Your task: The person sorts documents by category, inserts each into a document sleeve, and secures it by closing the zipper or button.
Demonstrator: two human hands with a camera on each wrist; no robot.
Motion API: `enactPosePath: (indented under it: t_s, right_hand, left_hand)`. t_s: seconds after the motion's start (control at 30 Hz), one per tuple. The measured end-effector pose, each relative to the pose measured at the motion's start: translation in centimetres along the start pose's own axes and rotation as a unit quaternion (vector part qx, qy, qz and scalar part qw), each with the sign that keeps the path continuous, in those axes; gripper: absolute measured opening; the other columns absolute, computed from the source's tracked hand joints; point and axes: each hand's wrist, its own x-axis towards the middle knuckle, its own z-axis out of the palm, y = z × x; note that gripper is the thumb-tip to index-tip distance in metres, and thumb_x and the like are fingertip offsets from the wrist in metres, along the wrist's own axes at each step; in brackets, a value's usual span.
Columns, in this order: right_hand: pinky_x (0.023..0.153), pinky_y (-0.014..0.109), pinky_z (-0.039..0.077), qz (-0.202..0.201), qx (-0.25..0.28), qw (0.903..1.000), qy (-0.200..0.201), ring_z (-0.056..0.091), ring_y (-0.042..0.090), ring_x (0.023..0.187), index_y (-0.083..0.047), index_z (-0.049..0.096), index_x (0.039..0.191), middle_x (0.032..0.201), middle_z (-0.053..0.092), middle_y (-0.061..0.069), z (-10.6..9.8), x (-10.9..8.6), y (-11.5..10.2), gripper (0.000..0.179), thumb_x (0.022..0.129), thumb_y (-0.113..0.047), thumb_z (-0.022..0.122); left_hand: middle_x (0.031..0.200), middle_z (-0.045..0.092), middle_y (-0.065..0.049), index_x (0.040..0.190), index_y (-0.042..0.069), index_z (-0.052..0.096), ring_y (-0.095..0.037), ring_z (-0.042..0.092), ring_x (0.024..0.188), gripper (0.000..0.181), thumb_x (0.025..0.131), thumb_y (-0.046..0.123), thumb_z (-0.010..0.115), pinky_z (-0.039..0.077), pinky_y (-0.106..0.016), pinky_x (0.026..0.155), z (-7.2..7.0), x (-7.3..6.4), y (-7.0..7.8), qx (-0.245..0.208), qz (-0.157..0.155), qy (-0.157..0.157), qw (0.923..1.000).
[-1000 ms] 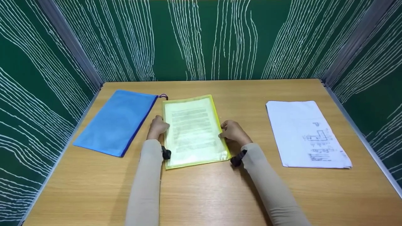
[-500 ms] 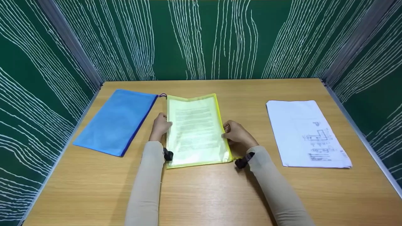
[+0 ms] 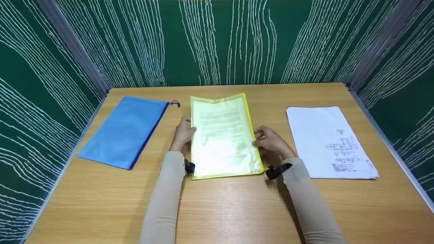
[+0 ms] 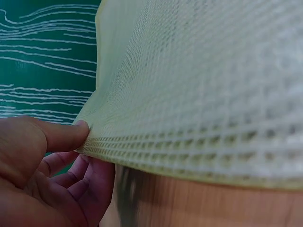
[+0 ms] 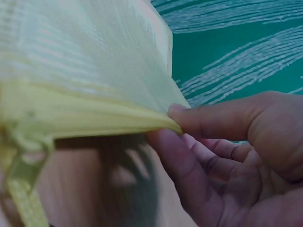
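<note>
A translucent yellow mesh zip pouch (image 3: pixel 223 135) with printed paper showing through it is held between both hands at the middle of the table. My left hand (image 3: pixel 183 134) pinches its left edge, thumb on top and fingers beneath, as the left wrist view of the mesh (image 4: pixel 203 94) shows. On the other side my right hand (image 3: pixel 271 141) pinches the yellow zip edge between thumb and forefinger. In the right wrist view a zip pull with a yellow cord (image 5: pixel 28 165) hangs from that edge. Bare wood shows under the pouch in both wrist views, so its edges are lifted.
To the left lies a blue zip pouch (image 3: pixel 125 132) with a dark cord loop at its top corner. A stack of white papers (image 3: pixel 329 142) with printed drawings lies on the right, close to my right forearm. Green walls with white lines enclose the wooden table (image 3: pixel 217 210).
Both hands have carried the yellow pouch to the right and slightly away from me, opening a gap from the blue pouch. The blue pouch and the papers stay in place.
</note>
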Motion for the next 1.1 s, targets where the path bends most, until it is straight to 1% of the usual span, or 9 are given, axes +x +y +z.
enactPosePath:
  t_s: [0.17,0.3,0.47,0.6,0.7,0.87,0.93,1.0,1.1]
  right_hand:
    - [0.064,0.033,0.058,0.012,0.013,0.9998,-0.004,0.059,0.019,0.077,0.004,0.039,0.130,0.107,0.046,0.014,-1.2,-0.6,0.4,0.045,0.092,-0.007,0.061]
    - [0.065,0.033,0.057,0.015,0.010,0.9998,-0.005,0.058,0.018,0.078,0.005,0.038,0.132,0.109,0.045,0.014,-2.1,-1.0,0.8,0.048,0.092,-0.009,0.061]
    - [0.065,0.031,0.057,0.016,0.014,0.9998,-0.004,0.056,0.018,0.082,0.006,0.037,0.132,0.110,0.044,0.014,-3.2,-1.6,1.4,0.049,0.092,-0.009,0.062]
    - [0.067,0.031,0.057,0.022,0.008,0.9997,-0.002,0.055,0.018,0.086,0.005,0.038,0.131,0.110,0.044,0.013,-4.0,-2.0,1.8,0.049,0.092,-0.010,0.062]
    - [0.068,0.032,0.058,0.027,0.006,0.9996,-0.006,0.055,0.019,0.087,0.005,0.037,0.132,0.110,0.044,0.013,-4.7,-2.2,2.2,0.049,0.092,-0.010,0.061]
    - [0.067,0.031,0.057,0.030,0.007,0.9995,-0.011,0.055,0.018,0.087,0.007,0.034,0.135,0.111,0.043,0.014,-5.8,-2.8,2.9,0.053,0.092,-0.010,0.061]
    - [0.067,0.031,0.057,0.035,0.004,0.9993,-0.011,0.055,0.018,0.087,0.007,0.033,0.136,0.112,0.043,0.015,-6.2,-2.9,3.2,0.053,0.093,-0.009,0.060]
    - [0.066,0.031,0.057,0.039,0.002,0.9992,-0.008,0.055,0.017,0.086,0.007,0.033,0.136,0.112,0.044,0.014,-6.5,-3.0,3.5,0.054,0.093,-0.009,0.061]
    - [0.066,0.032,0.057,0.045,-0.001,0.9990,-0.007,0.055,0.017,0.084,0.007,0.034,0.135,0.111,0.044,0.014,-7.0,-3.3,3.8,0.054,0.092,-0.010,0.061]
  left_hand:
    - [0.074,0.048,-0.002,0.138,0.008,0.038,-0.012,0.040,0.056,0.044,0.098,0.018,0.052,0.035,-0.025,0.050,1.0,0.1,0.7,-0.015,0.010,-0.008,0.9998]
    - [0.070,0.047,0.000,0.138,0.009,0.038,-0.011,0.038,0.053,0.043,0.098,0.018,0.052,0.033,-0.024,0.048,1.8,0.2,1.1,-0.021,0.012,-0.015,0.9996]
    - [0.077,0.051,-0.003,0.138,0.010,0.038,-0.011,0.041,0.054,0.043,0.099,0.019,0.053,0.034,-0.024,0.048,2.8,0.3,1.6,-0.023,0.016,-0.020,0.9994]
    - [0.086,0.054,-0.006,0.137,0.009,0.040,-0.013,0.047,0.061,0.042,0.098,0.018,0.054,0.038,-0.025,0.050,3.7,0.4,2.1,-0.031,0.020,-0.020,0.9991]
    - [0.086,0.054,-0.006,0.137,0.009,0.040,-0.013,0.048,0.061,0.043,0.098,0.018,0.054,0.038,-0.025,0.051,4.3,0.4,2.4,-0.034,0.021,-0.025,0.9989]
    - [0.082,0.053,-0.004,0.139,0.008,0.039,-0.012,0.046,0.058,0.045,0.098,0.017,0.054,0.037,-0.024,0.050,5.4,0.5,2.9,-0.035,0.019,-0.041,0.9984]
    - [0.085,0.055,-0.005,0.139,0.008,0.039,-0.012,0.048,0.060,0.045,0.097,0.017,0.054,0.038,-0.023,0.051,5.8,0.5,3.1,-0.033,0.021,-0.046,0.9982]
    - [0.092,0.058,-0.008,0.139,0.007,0.038,-0.013,0.050,0.064,0.046,0.097,0.016,0.054,0.041,-0.023,0.054,6.2,0.5,3.2,-0.031,0.023,-0.051,0.9979]
    - [0.094,0.059,-0.010,0.139,0.006,0.039,-0.014,0.052,0.068,0.045,0.097,0.014,0.054,0.043,-0.023,0.056,6.8,0.5,3.5,-0.031,0.034,-0.051,0.9976]
